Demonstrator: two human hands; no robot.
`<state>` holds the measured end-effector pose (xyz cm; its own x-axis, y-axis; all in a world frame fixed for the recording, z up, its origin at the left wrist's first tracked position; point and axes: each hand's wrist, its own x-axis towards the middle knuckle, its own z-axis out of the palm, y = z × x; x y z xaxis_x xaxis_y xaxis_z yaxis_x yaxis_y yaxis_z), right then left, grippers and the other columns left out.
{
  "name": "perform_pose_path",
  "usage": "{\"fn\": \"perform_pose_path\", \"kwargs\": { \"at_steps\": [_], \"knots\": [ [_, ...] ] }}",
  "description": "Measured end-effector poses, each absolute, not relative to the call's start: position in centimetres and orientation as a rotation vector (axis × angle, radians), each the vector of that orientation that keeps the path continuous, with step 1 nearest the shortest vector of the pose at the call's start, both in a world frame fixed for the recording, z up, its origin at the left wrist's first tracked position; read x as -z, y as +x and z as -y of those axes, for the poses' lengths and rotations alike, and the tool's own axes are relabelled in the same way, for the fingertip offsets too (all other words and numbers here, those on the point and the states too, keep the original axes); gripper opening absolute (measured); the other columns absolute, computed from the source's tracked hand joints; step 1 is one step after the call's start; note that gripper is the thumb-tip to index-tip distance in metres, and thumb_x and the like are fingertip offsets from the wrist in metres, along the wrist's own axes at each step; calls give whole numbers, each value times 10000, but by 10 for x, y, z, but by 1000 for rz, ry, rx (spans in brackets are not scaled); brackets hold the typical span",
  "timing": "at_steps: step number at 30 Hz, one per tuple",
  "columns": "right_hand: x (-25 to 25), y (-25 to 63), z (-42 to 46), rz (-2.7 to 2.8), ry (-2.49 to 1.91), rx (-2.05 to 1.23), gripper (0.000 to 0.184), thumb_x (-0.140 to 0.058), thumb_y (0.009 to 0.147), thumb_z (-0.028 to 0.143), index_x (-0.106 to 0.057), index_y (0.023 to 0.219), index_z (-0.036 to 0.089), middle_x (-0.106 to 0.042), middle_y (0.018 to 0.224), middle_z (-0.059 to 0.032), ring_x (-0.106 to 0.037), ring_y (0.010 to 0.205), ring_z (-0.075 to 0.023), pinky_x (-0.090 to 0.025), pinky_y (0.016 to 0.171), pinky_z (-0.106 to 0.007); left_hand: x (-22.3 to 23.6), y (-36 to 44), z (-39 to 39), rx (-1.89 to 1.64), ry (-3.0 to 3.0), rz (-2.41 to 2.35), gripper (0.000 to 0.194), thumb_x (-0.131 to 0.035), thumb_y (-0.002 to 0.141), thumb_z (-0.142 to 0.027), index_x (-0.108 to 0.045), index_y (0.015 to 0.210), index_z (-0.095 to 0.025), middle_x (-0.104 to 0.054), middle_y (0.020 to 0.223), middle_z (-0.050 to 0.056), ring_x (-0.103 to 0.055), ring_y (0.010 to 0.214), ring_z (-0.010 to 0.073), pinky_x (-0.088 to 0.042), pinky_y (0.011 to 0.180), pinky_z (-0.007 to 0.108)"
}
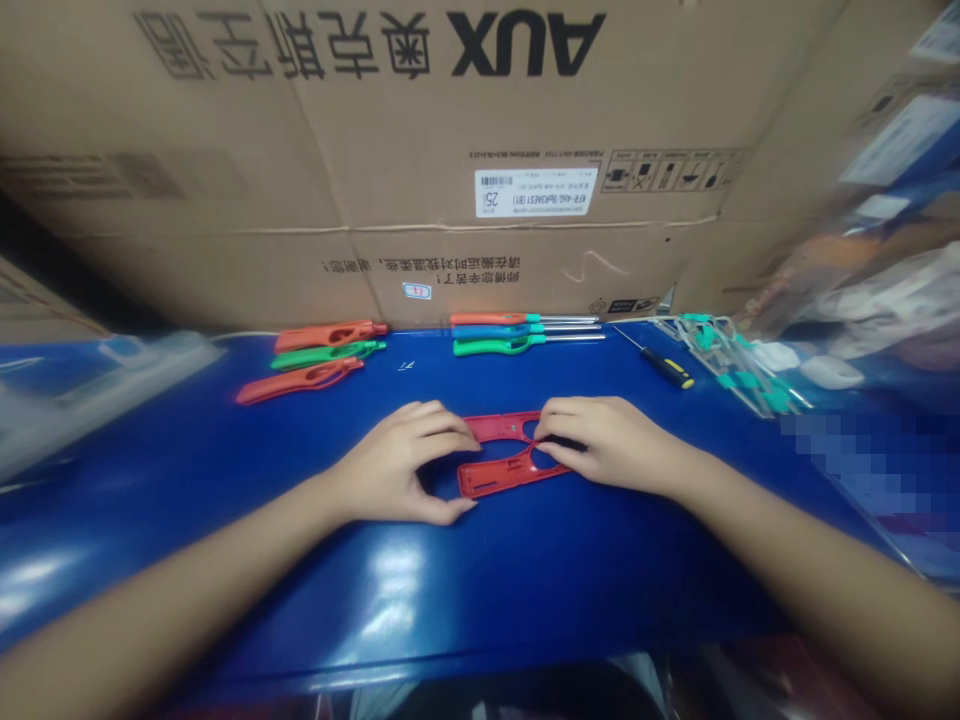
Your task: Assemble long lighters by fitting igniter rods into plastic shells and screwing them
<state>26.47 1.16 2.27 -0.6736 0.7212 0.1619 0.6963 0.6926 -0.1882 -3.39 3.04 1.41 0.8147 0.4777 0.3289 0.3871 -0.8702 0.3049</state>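
Two red plastic lighter shell halves lie side by side on the blue table, inner sides up: an upper shell half (499,428) and a lower shell half (491,475). My left hand (412,460) is at their left ends, its thumb and fingers spread apart. Its fingertips reach the upper half's end, and its thumb is just below the lower half's end. Over the right ends is my right hand (600,440), thumb and index fingertips brought together where the halves meet by their finger holes. Whatever sits between those fingertips is too small to make out.
Orange and green lighter casings (319,355) lie at the back left. Several lighters with metal tubes (525,335) are at the back middle. To their right are a black-and-yellow screwdriver (667,368) and metal rods with teal parts (739,365). A large cardboard box (360,180) stands behind.
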Motion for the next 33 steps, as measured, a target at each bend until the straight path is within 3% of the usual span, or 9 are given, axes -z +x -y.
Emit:
{"fn": "perform_pose_path", "kwargs": {
  "at_steps": [5,17,28,33],
  "knots": [
    [-22,265,-14,2667,-1151,-157,144,-561,992,280,-693,1018,228,-716,1071,-13,-694,940,-181,-468,726,-282,-14,-33,-30,-587,2770,-698,352,-732,819,-356,-688,1147,-237,-712,1149,40,-634,1012,220,-461,891,378],
    [-22,264,-16,2638,-1151,-172,137,-578,984,264,-702,1018,216,-717,1040,-30,-693,906,-177,-477,721,-278,-14,-34,-30,-597,2789,-672,244,-689,870,-364,-721,1084,-251,-712,1129,50,-625,990,222,-446,879,387],
    [-25,268,-18,2617,-1101,-190,174,-568,988,289,-714,1047,214,-718,1091,-58,-685,970,-193,-479,853,-346,-18,-35,-30,-597,2804,-716,243,-693,825,-342,-702,1039,-229,-716,1116,55,-636,974,226,-450,864,389],
    [-46,308,-35,2394,-1324,21,224,-509,983,303,-709,1004,203,-714,1084,-83,-664,1010,-230,-490,909,-373,-19,-35,-30,-611,2825,-698,332,-694,836,-352,-685,1146,-234,-707,1161,70,-628,1040,243,-470,922,407]
  ]
}}
